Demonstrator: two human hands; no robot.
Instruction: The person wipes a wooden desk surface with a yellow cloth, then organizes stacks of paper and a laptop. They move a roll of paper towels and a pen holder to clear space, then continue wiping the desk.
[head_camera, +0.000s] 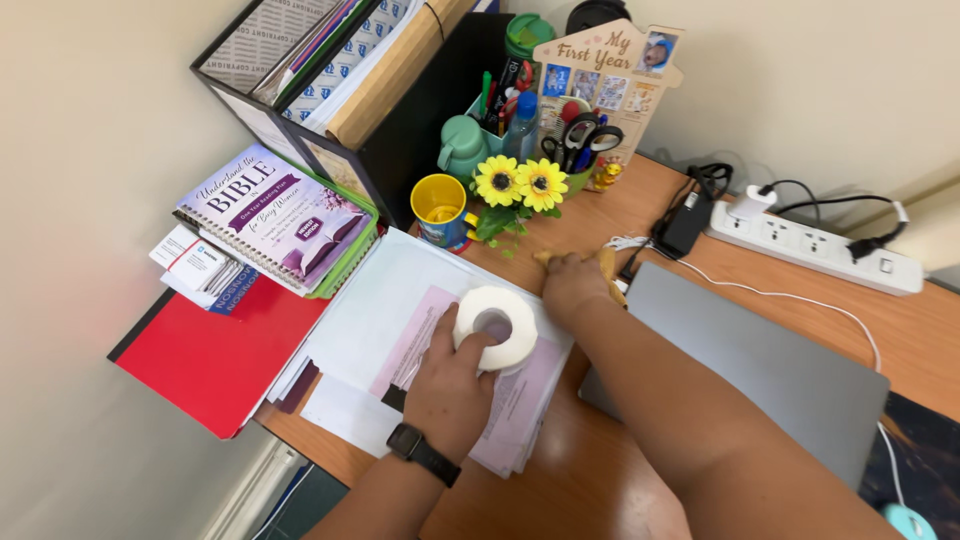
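Left hand (452, 385), with a black watch (424, 453) at the wrist, is laid over one white tape roll (497, 325) — the thumb is hooked into its core and the fingers are closed on its rim. That roll rests on a pink sheet (520, 400) atop a stack of white papers (365, 320) on the wooden desk (560, 480). Right hand (572, 285) is pressed down on something yellowish near the desk's back edge; what is held, and whether the fingers are curled, cannot be told, since they are hidden under the knuckles. Two yellow artificial flowers (520, 183) are counted, one yellow cup (440, 208), one closed grey laptop (760, 360) partly covered by the forearm, one white power strip (815, 245), one spiral-bound book (275, 215) and one red folder (215, 355) — the latter cut off by papers above it.
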